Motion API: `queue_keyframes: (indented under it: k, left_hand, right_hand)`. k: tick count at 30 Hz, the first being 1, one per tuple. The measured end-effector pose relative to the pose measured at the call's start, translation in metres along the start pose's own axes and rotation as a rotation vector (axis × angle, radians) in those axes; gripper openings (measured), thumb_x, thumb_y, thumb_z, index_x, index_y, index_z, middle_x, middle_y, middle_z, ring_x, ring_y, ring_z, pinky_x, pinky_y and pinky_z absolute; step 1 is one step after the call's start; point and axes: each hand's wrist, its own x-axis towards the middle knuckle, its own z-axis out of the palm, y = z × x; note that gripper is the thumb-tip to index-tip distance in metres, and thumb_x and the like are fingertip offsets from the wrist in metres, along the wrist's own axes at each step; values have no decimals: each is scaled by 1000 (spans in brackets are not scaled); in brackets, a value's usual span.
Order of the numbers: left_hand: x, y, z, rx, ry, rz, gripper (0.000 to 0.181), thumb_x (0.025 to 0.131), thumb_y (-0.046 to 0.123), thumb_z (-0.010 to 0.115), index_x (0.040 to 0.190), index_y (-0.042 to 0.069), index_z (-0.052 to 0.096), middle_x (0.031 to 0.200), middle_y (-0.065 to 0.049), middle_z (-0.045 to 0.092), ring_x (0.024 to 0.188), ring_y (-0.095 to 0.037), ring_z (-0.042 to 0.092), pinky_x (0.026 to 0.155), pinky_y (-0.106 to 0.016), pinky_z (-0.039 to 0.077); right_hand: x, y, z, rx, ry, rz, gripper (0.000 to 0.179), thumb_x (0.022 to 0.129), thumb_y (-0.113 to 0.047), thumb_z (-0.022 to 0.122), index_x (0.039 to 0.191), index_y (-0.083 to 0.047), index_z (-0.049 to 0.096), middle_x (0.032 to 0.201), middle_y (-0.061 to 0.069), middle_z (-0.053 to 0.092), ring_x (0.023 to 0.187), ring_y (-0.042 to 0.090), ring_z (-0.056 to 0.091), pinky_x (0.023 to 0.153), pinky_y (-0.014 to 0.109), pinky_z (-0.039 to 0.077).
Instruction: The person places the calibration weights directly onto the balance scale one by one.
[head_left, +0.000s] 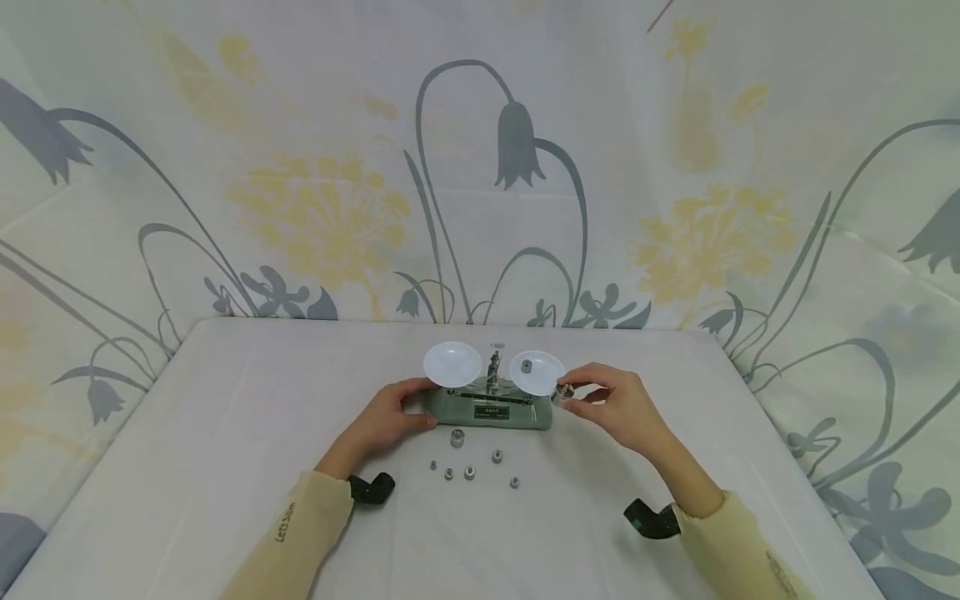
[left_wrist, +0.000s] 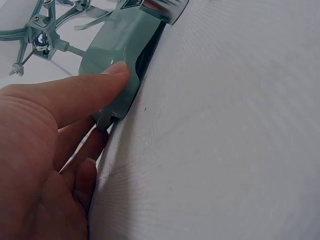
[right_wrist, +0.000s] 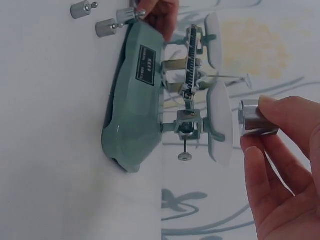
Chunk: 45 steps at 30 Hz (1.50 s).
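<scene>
A green balance scale [head_left: 454,410] stands on the white table with two white pans. My left hand [head_left: 382,417] grips the left end of its base; in the left wrist view the thumb lies on the front face and the other fingers are behind and below. My right hand [head_left: 618,408] pinches a shiny cylindrical weight [right_wrist: 256,119] between thumb and fingers, right beside the rim of the right pan [head_left: 542,382]. A smaller metal weight [head_left: 527,366] sits on that pan. The left pan [head_left: 452,365] holds nothing.
Several metal weights of different sizes lie in front of the scale, the biggest weight [head_left: 457,437] close to its base and a small weight [head_left: 514,482] farther right. A flower-patterned curtain [head_left: 480,208] hangs behind the table's back edge. Each sleeve carries a black wrist camera [head_left: 651,520].
</scene>
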Motion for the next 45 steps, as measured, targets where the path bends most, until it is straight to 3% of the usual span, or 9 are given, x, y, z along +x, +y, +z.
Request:
queue_keyframes:
  k: [18, 45]
  left_hand:
    - [-1, 1, -1, 30, -2, -48, 58, 82, 11, 81, 137, 14, 61, 144, -6, 54, 140, -29, 40, 115, -49, 30]
    - [-2, 2, 1, 31, 7, -33, 58, 82, 10, 81, 137, 14, 60, 144, -6, 54, 140, -30, 40, 115, -49, 30]
  right_hand:
    - [35, 2, -4, -104, -22, 57, 25, 81, 0, 80, 106, -5, 75, 103, 7, 72, 96, 25, 69, 74, 27, 58]
    - [57, 7, 10, -210, -93, 59, 23, 85, -4, 77, 108, -3, 74, 105, 9, 73, 98, 25, 69, 77, 38, 59]
